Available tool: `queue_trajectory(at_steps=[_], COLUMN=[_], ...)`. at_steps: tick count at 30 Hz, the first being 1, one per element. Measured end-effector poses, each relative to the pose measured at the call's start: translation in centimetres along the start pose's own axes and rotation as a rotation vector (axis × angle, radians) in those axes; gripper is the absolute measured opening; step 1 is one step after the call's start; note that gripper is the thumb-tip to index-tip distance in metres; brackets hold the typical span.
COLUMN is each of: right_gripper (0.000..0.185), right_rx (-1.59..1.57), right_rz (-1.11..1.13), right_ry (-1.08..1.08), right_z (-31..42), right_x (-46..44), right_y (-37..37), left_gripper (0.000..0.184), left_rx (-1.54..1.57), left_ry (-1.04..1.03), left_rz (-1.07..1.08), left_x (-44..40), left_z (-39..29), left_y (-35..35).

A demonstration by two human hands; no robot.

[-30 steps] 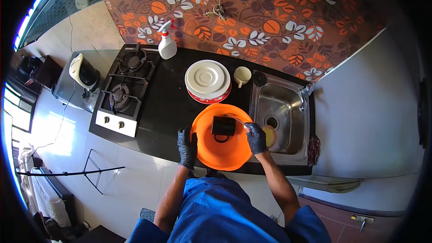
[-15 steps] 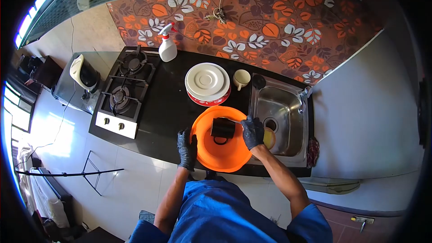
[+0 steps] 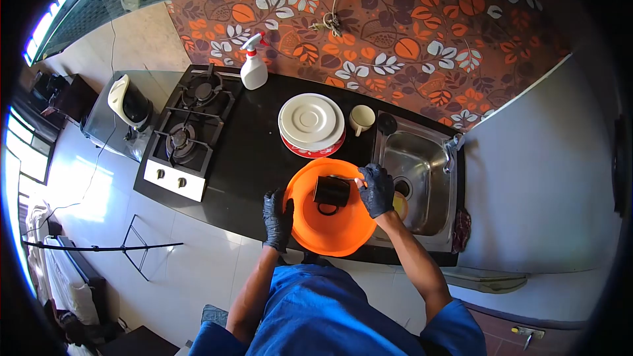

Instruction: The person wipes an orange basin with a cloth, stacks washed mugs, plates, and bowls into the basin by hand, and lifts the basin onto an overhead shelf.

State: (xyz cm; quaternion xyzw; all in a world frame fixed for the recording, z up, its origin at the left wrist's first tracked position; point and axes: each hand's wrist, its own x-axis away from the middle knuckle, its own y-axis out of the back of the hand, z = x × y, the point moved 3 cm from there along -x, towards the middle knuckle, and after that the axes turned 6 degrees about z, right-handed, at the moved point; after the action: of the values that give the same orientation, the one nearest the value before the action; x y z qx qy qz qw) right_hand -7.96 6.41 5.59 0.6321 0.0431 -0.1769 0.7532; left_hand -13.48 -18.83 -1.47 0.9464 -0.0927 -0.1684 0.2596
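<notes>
left hand (image 3: 278, 221) at basin rim (image 3: 331, 252) (counter edge (image 3: 212, 216))

Home kitchen | left of centre: two-burner gas stove (image 3: 191, 118) set in a black countertop (image 3: 250, 132) | right: stainless-steel sink (image 3: 415, 171) with faucet (image 3: 451, 151) | centre: stacked plates (image 3: 311, 122), mug (image 3: 362, 118) | far left: electric kettle (image 3: 129, 102) | upper right: leaf-patterned backsplash (image 3: 395, 39) behind the counter
</notes>
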Motion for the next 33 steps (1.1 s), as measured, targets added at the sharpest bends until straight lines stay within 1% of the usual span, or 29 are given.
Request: queue_trajectory(at_steps=[1,3,4,6,8,9,11,12,16,22,24,26,27,31,32,33], right_gripper=[0.024,0.025,0.025,0.031,0.046,0.046,0.059,0.059,0.067,0.063,0.057,0.051,0.051,0.040,0.040,0.040], right_rx=[-0.013,-0.136,-0.138,-0.562,-0.598,-0.595,-0.489,-0.490,-0.379,-0.536,-0.552,-0.574,-0.573,-0.598,-0.598,-0.652], right_rz=[-0.016,-0.116,-0.114,-0.060,-0.054,-0.057,0.073,0.070,0.404,0.427,0.276,0.094,0.095,0.213,0.211,0.183], right_ry=[0.008,0.024,0.026,-0.280,-0.291,-0.290,-0.492,-0.488,-0.598,-0.692,-0.617,-0.533,-0.534,-0.543,-0.540,-0.520], right_z=[0.3,0.2,0.2,-0.5,-2.5,-2.8,-3.1,-3.3,-3.7,-4.7,-4.3,-4.1,-4.2,-5.0,-4.8,-4.3], right_x=[-0.4,-1.3,-2.2,-5.1,-8.7,-10.3,-13.0,-13.8,-16.1,-16.5,-15.6,-16.3,-16.0,-16.3,-16.4,-16.2], right_y=[0.0,-0.1,-0.6,-1.4,-4.5,-5.7,-8.2,-9.0,-12.4,-14.2,-14.0,-13.6,-13.7,-14.2,-13.8,-12.9], left_gripper=[0.037,0.032,0.032,0.029,0.030,0.034,0.036,0.036,0.037,0.036,0.035,0.036,0.036,0.043,0.043,0.045], left_rx=[-0.009,0.083,0.081,0.077,0.140,0.124,0.182,0.182,-0.074,-0.011,0.020,0.047,0.047,0.254,0.254,0.325], left_ry=[-0.014,0.068,0.070,0.114,0.144,0.185,0.395,0.393,0.378,0.431,0.464,0.465,0.466,0.415,0.413,0.413], left_rz=[-0.013,-0.035,-0.037,0.020,-0.001,-0.082,0.070,0.066,0.205,0.280,0.291,0.294,0.295,0.229,0.227,0.216], left_x=[-0.1,-1.6,-2.7,-6.2,-10.6,-12.9,-17.7,-19.0,-22.5,-23.1,-22.4,-23.5,-23.2,-23.0,-23.1,-23.1], left_z=[0.1,-0.4,-0.2,0.9,2.8,3.7,6.3,7.2,9.7,8.7,9.0,9.0,9.1,9.5,9.4,9.0], left_y=[0.1,1.1,1.2,0.8,-0.9,-1.9,-4.0,-4.8,-8.0,-7.4,-7.6,-7.6,-7.7,-7.9,-7.7,-7.4])
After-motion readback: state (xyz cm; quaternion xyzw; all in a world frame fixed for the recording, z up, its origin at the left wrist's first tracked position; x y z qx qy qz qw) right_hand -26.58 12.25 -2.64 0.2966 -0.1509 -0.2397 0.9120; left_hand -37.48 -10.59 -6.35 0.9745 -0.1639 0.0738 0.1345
